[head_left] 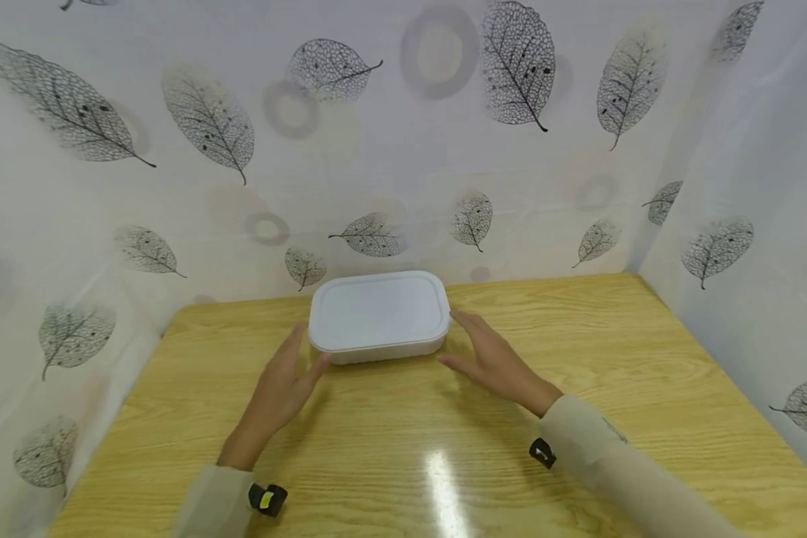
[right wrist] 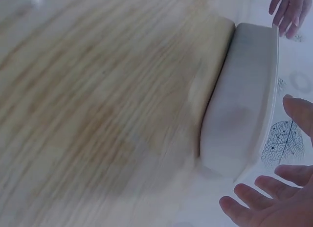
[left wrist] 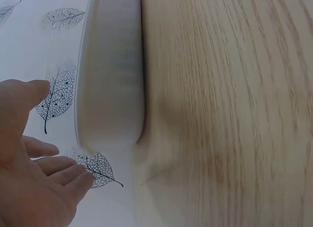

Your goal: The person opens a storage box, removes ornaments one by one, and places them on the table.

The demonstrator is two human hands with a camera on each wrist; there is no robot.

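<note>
A white lidded plastic box [head_left: 379, 312], rectangular with rounded corners, sits on the wooden table near its back edge. My left hand [head_left: 279, 392] is at the box's left end, fingers extended and thumb spread toward the front left corner. On the other side my right hand [head_left: 501, 362] reaches in, its fingertips close to the right end and its thumb near the front right corner. In the left wrist view, the box's side wall [left wrist: 112, 70] stands beside the relaxed fingers. The right wrist view shows the box [right wrist: 239, 100] flat on the table, with spread fingers next to it.
The wood-grain table [head_left: 390, 433] extends in front of the box and to both sides. A white curtain [head_left: 390, 164] printed with dark leaves hangs behind the table and along its left and right edges. Dark straps with small devices [head_left: 267, 499] are at both wrists.
</note>
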